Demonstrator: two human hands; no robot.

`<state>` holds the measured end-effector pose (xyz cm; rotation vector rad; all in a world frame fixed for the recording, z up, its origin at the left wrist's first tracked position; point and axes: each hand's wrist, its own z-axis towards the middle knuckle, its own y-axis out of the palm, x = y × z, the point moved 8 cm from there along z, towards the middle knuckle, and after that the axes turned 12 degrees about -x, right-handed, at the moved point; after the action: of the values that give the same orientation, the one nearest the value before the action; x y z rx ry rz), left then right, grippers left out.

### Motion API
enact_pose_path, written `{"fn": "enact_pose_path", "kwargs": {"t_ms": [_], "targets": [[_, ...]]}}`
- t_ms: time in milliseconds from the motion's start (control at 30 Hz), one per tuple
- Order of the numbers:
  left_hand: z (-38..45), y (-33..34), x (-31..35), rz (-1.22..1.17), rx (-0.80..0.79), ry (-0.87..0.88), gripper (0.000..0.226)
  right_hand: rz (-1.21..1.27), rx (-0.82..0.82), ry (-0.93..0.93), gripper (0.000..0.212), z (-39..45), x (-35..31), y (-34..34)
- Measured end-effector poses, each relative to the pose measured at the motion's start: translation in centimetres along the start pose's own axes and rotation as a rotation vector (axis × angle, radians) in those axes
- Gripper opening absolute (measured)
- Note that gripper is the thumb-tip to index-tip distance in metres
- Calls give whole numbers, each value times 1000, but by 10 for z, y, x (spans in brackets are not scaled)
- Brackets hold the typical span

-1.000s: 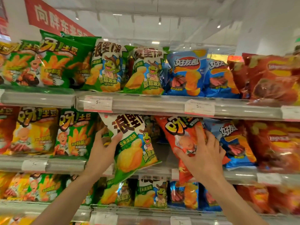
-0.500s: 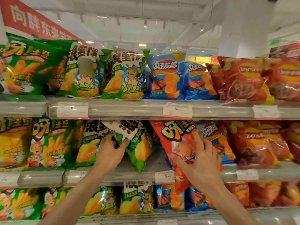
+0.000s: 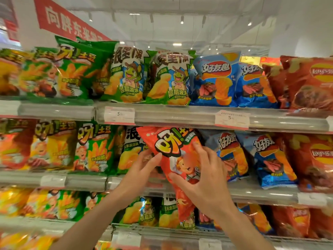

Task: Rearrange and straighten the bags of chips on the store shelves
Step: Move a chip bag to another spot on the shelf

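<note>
A red-orange chip bag hangs tilted in front of the middle shelf, its top tucked under the upper shelf rail and its bottom drooping past the shelf edge. My right hand grips its front, thumb low and fingers spread up the right side. My left hand touches the bag's left edge with straight fingers. Just behind that hand, a green-and-white chip bag stands upright on the shelf.
Green bags stand left of the hands, blue bags and dark red bags to the right. The upper shelf carries price tags and a full row of bags. More bags fill the shelf below.
My left hand let go of the green-and-white bag, which now stands on the shelf, and moved right onto the red-orange bag. My right hand has carried that bag leftward.
</note>
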<state>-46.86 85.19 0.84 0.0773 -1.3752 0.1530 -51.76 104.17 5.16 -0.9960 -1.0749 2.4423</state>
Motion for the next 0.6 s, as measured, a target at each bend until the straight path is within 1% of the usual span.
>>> {"fn": "enact_pose_path", "kwargs": {"t_ms": [33,67,133,167,333,600], "targets": [[-7,-8,3,-16,2,9,38,-15,-4,-16,100,0,-13,7],[-15,-17,6,-24,12,13,40,-24,-12,-29,100,0,-26,15],[-33,-44,11,-27,61,-1,53,-19,-38,-57,100,2,-54,33],[-42,-60,12,-27,85,-6,56,-7,-57,-69,100,3,-68,44],[-101,-151,17,-40,178,0,44,55,-173,-133,99,11,-150,109],[-213,-305,20,78,350,-25,45,132,-280,-265,101,15,-291,222]]}}
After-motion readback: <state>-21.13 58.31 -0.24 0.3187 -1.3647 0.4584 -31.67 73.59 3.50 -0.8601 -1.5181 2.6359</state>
